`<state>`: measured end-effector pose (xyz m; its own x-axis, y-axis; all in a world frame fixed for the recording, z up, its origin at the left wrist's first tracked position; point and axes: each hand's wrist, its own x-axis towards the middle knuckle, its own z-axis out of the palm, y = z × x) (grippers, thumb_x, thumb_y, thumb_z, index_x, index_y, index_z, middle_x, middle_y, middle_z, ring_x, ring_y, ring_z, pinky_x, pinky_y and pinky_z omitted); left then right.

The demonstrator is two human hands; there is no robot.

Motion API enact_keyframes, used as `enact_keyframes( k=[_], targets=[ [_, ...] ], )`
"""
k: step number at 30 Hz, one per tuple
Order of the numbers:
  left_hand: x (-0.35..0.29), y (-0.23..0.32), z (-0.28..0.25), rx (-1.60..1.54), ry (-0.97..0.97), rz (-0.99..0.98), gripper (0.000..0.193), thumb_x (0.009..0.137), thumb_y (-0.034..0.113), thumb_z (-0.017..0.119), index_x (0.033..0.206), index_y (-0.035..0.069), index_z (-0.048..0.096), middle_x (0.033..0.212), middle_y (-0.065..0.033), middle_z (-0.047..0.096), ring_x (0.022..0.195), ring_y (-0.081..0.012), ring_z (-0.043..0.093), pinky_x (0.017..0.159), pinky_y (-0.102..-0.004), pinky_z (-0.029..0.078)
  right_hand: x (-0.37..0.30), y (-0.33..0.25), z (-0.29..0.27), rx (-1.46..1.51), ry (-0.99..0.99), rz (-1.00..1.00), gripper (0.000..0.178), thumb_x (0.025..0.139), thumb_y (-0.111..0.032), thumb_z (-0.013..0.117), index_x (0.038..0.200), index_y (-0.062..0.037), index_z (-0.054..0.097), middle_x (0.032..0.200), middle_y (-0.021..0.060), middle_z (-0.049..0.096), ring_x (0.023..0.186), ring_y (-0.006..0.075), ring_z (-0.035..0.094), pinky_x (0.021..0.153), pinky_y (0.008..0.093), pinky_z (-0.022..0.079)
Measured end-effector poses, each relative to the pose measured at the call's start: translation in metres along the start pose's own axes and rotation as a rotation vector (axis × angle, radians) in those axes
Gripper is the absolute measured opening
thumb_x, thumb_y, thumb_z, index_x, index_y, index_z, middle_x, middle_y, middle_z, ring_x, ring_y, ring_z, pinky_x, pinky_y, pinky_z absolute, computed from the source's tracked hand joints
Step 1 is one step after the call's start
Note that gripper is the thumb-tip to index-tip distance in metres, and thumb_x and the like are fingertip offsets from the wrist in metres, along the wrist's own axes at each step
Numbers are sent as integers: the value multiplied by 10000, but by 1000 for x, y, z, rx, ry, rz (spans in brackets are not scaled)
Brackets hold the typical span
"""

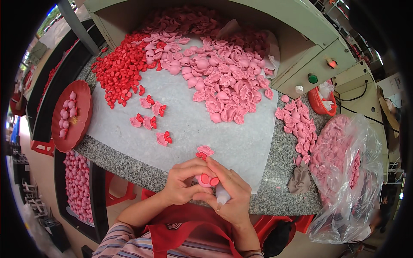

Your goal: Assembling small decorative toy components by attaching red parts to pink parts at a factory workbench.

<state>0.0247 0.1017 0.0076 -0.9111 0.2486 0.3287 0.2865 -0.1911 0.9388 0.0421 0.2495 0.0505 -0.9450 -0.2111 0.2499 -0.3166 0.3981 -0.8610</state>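
Close to the table's near edge, my left hand is closed on a small pink plastic part with two red ovals. My right hand meets it there, wrapped around a translucent, pale squeeze bottle; its fingers also touch the pink part. Just past my fingertips lies a pink shell piece with a red bow. Several similar pink-and-red pieces rest farther left on the white sheet. My fingers partly hide the held part.
Loose red parts and pink shells are heaped toward the back, under a metal housing. At left stands a red plate with pink balls. More pink parts and a clear bag are at right.
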Motion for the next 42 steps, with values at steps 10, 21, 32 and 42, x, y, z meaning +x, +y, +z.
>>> enact_keyframes(
  k=[10,21,32,42],
  targets=[
    [-7,-6,10,-861,80,-319,336,731,36,660,1041,8,533,1002,-70,530,928,-152,501,796,-283,413,-4,-9,4,385,94,195,533,595,-59,782,1077,14,568,1069,124,565,739,148,582,697,257,473],
    [-3,-2,1,-800,-54,-384,398,706,16,685,1076,11,539,1026,-70,508,948,-154,498,817,-282,405,-11,3,7,397,217,174,194,642,102,684,778,0,590,844,72,544,755,133,536,669,233,442],
    [-3,-8,-6,-691,-103,-291,361,684,16,694,1022,-4,568,1025,-95,502,968,-175,488,843,-296,395,-4,1,2,215,227,22,160,657,32,711,780,-17,622,751,84,590,629,151,570,539,239,448],
    [8,15,3,-388,33,-398,287,714,82,695,947,-12,558,947,-109,520,877,-186,524,720,-289,439,-2,6,-3,225,200,199,131,649,73,681,736,10,606,772,87,584,706,139,558,624,234,446]
  ],
)
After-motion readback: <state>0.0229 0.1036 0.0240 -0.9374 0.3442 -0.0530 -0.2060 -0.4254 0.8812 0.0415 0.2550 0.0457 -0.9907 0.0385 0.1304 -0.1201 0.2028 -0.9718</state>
